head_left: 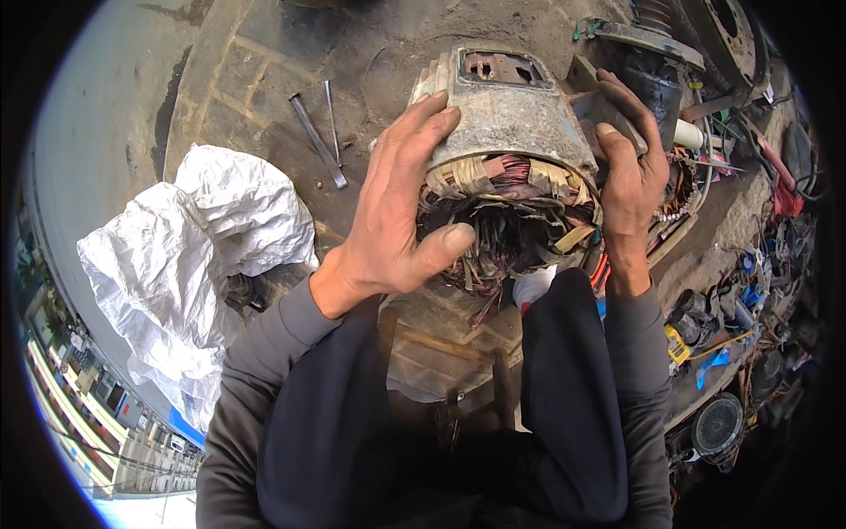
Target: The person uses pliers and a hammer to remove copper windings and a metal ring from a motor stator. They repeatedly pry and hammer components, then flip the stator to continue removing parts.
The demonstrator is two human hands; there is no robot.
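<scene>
A fisheye camera is looking down from the wearer's head, sitting close above the left hand [397, 198] and right hand [633, 185]. It is facing a motor [515, 123] just beyond the legs [573, 397], which are filling the lower middle. Straight edges are bowing toward the rim, where buildings [145, 478] are curving round the lower left.

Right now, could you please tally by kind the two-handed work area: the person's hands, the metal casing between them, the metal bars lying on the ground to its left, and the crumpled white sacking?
Hands: 2, the left hand and the right hand
Metal casing: 1
Metal bars: 2, a thicker bar and a thinner bar
Heap of white sacking: 1
Total: 6
</scene>
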